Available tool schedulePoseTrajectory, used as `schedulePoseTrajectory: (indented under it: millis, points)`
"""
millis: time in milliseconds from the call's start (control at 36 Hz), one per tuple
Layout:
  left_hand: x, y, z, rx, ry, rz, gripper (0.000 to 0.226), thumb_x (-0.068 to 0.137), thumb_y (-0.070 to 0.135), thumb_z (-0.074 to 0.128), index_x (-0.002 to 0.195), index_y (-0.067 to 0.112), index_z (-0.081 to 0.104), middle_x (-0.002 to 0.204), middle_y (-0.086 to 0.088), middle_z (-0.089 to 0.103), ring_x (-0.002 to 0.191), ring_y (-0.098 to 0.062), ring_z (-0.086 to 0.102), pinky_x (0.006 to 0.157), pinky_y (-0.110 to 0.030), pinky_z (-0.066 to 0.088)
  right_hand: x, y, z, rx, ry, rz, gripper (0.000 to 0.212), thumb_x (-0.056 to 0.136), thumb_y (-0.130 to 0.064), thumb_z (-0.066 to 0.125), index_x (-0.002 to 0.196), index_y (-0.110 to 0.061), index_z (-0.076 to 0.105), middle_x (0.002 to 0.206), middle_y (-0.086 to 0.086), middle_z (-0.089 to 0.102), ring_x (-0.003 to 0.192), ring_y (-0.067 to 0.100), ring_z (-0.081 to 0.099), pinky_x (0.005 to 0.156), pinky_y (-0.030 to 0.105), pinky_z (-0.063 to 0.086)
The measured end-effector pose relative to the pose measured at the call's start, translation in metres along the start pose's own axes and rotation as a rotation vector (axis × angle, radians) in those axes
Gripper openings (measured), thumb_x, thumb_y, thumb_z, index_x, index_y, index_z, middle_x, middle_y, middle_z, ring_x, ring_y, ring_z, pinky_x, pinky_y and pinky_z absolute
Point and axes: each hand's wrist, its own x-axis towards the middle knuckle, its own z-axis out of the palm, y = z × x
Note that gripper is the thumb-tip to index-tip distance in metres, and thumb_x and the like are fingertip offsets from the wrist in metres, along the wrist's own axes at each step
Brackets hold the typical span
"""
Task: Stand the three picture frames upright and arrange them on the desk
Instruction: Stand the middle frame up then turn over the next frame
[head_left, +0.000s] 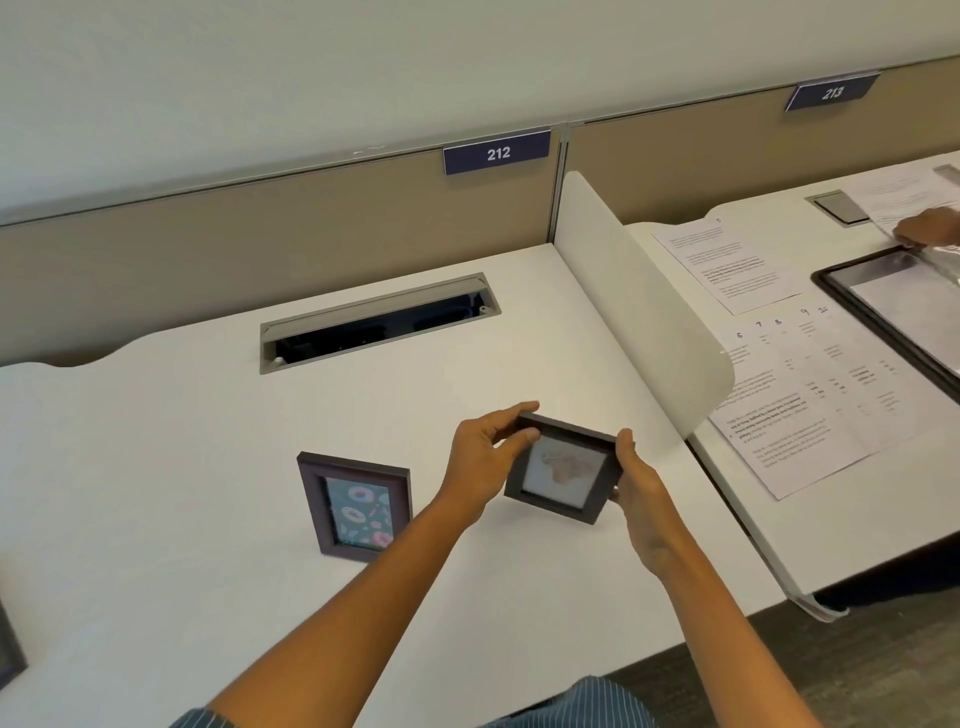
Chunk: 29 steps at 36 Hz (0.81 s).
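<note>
**Square frame held over the worktop, donut frame standing**

Both hands grip a small dark square frame (563, 467) just above the white worktop (182, 441), right of centre. The left hand (480, 462) clasps its far-left corner, fingers (511, 415) curled over the top edge and thumb on the front. The right hand (636, 488) closes on its right side. The frame is tipped back, its pale picture facing up toward the person, and turned slightly so one corner points near.

To its left, apart from the hands, a dark rectangular frame with a donut print (356, 506) stands upright, long axis vertical, face toward the near edge. A third frame's edge (10, 649) shows at the far left border; its pose cannot be told.
</note>
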Motion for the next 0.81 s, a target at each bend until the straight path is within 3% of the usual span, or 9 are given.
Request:
schedulePoseTrajectory:
  millis: [83,306,500,611,806]
  points:
    - [0.014,-0.001,0.007,0.009,0.022,-0.036,0.036,0.101,0.012,0.068,0.134,0.024,0.072,0.123,0.006,0.076,0.109,0.001,0.069,0.081,-0.009,0.056,0.012,0.003,0.004,0.049,0.050,0.061,0.076,0.095,-0.079,0.038,0.137,-0.025,0.071,0.134,0.006,0.077,0.134,0.031,0.064,0.126,0.061,0.037]
    - [0.037,-0.010,0.017,0.024,0.062,-0.085,0.038,0.103,0.013,0.064,0.140,0.022,0.067,0.128,0.010,0.068,0.103,0.004,0.063,0.073,-0.006,0.055,0.029,0.005,0.011,0.097,0.093,0.098,0.067,0.101,-0.074,0.039,0.135,-0.026,0.072,0.130,0.005,0.078,0.131,0.032,0.066,0.123,0.060,0.040]
    - [0.049,-0.009,0.021,0.066,0.059,-0.091,0.039,0.103,0.016,0.064,0.141,0.024,0.066,0.133,0.009,0.067,0.112,-0.006,0.062,0.087,-0.014,0.057,0.037,0.003,0.009,0.115,0.117,0.119,0.063,0.105,-0.071,0.041,0.138,-0.025,0.070,0.132,0.007,0.076,0.130,0.030,0.065,0.125,0.061,0.037]
    - [0.049,-0.008,0.022,0.068,0.071,-0.092,0.038,0.103,0.017,0.065,0.140,0.025,0.067,0.130,0.010,0.068,0.109,-0.006,0.064,0.072,-0.006,0.056,0.038,0.003,0.010,0.115,0.134,0.122,0.057,0.106,-0.068,0.042,0.133,-0.027,0.071,0.130,0.006,0.077,0.127,0.030,0.066,0.124,0.062,0.039]
    - [0.043,-0.010,0.023,0.108,0.103,-0.132,0.038,0.104,0.015,0.063,0.142,0.023,0.066,0.115,0.017,0.068,0.098,0.004,0.063,0.062,-0.003,0.051,0.035,0.002,0.009,0.102,0.128,0.117,0.056,0.107,-0.068,0.042,0.136,-0.029,0.069,0.133,0.004,0.076,0.129,0.029,0.065,0.122,0.060,0.041]
